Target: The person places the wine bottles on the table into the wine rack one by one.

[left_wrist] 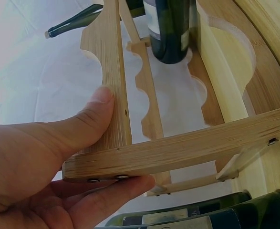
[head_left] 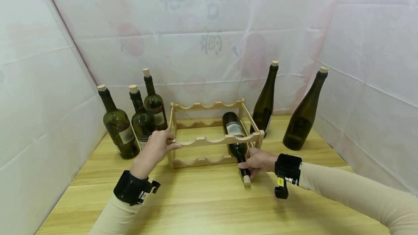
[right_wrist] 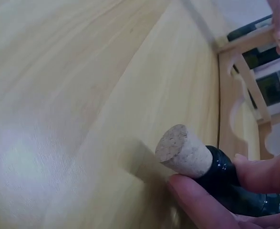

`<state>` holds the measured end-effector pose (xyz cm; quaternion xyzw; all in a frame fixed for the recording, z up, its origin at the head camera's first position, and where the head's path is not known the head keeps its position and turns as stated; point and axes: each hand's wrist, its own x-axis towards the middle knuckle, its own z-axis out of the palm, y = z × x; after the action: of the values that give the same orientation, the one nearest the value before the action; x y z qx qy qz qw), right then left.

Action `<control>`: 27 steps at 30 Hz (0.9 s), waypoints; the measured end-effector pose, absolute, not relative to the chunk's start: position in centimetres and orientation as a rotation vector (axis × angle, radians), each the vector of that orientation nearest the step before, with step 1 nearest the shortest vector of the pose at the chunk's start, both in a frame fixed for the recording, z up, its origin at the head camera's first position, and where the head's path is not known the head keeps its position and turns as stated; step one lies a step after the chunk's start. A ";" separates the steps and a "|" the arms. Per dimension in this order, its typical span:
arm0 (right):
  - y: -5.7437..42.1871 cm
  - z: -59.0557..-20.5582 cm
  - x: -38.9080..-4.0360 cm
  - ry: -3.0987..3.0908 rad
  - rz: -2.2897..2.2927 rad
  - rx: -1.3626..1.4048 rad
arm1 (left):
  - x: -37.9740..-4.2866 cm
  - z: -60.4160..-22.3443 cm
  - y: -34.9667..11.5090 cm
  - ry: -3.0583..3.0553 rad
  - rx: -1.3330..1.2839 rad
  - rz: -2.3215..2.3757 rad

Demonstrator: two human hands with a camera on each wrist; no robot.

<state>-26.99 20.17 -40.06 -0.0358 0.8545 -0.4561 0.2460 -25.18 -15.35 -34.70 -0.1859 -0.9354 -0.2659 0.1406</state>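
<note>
A two-tier wooden wine rack with scalloped rails stands on the table. At its upper front left corner my left hand grips the wood, thumb on the scalloped rail and fingers beneath the end bar. A dark green wine bottle lies on its side at the rack's right end, in the lower tier, base to the back and neck toward me. Around its neck are the fingers and thumb of my right hand. A pale cork plugs the mouth, just past my fingertips.
Left of the rack stand three corked bottles: one at the outer left, one nearer the rack and one behind. To the right are two slimmer bottles, one near the rack and one farther out. White sheeting encloses the wooden table.
</note>
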 end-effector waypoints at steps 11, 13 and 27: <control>20.0 -39.6 -27.4 2.406 -1.214 -0.186 | -25.1 -34.3 -15.3 -2.691 -0.539 -0.754; 20.1 -39.5 -27.5 2.392 -1.218 -0.219 | -25.1 -34.3 -15.3 -2.696 -0.536 -0.750; 21.8 -39.2 -26.8 2.288 -1.218 -0.285 | -25.0 -34.6 -15.3 -2.713 -0.521 -0.779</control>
<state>-26.81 21.75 -39.23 -0.1054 0.8464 -0.4504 0.2640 -24.97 -15.26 -34.57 -0.1797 -0.9365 -0.2691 0.1353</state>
